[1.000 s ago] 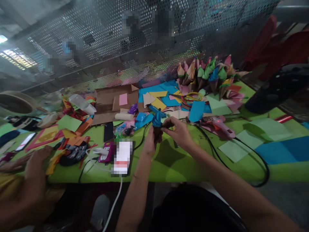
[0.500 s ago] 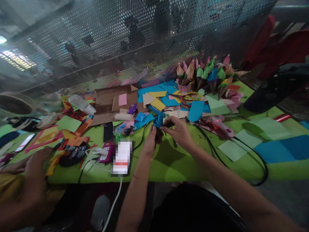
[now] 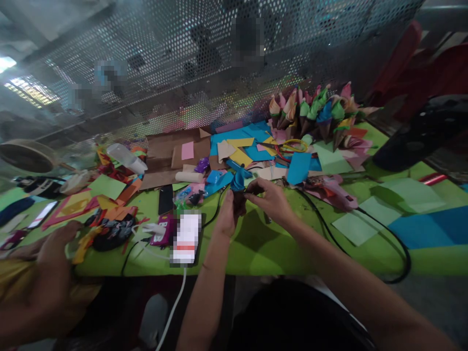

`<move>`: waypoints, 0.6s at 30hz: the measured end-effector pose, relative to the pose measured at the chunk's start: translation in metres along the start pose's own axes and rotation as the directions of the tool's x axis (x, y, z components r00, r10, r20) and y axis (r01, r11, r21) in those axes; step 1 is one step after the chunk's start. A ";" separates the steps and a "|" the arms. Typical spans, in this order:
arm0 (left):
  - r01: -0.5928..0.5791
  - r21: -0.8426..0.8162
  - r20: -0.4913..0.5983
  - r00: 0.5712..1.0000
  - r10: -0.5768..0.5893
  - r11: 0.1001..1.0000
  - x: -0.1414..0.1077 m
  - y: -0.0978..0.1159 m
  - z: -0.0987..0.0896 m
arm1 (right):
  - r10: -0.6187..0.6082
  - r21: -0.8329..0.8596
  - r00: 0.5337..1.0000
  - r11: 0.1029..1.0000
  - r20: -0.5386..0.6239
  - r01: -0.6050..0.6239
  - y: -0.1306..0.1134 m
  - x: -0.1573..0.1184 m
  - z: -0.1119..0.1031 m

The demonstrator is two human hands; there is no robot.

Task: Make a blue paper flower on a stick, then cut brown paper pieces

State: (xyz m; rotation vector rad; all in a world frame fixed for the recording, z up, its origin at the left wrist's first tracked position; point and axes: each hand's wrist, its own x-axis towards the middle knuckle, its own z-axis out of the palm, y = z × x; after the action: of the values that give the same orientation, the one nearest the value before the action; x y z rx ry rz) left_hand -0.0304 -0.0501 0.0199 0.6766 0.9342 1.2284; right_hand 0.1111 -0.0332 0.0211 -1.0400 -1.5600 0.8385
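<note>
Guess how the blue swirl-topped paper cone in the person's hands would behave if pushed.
The blue swirl-topped paper cone is probably light, as it looks like thin folded paper. Its visible folds might crush under a firm push. If it tapers like the similar cones at the back right, it would likely tip unsupported.

On the green-covered tabletop [image 3: 263,256] we see pale-green paper sheets [image 3: 360,226] and a blue sheet [image 3: 433,226] at right, a magenta power strip [image 3: 164,231] near a dark smartphone [image 3: 165,200].

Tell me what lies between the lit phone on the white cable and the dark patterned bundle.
In the head view, a magenta power strip with a white plug lies there, along with white and black cords.
</note>
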 end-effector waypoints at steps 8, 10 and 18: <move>0.015 0.015 0.028 0.999 -0.015 1.000 0.001 -0.001 -0.003 | -0.023 0.051 0.999 0.998 -0.034 0.025 0.000 0.000 -0.001; 0.012 0.004 0.075 0.997 -0.012 1.000 0.001 -0.001 -0.004 | -0.024 0.065 0.999 0.998 -0.037 0.027 0.000 0.000 -0.001; 0.054 0.010 0.001 0.999 -0.054 0.998 0.001 -0.001 -0.005 | -0.018 0.073 1.000 0.997 -0.014 0.019 -0.005 0.000 -0.002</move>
State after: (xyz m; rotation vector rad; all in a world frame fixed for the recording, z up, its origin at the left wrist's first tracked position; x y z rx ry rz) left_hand -0.0340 -0.0499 0.0163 0.6560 0.9527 1.1757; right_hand 0.1121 -0.0348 0.0258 -0.9755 -1.5142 0.8681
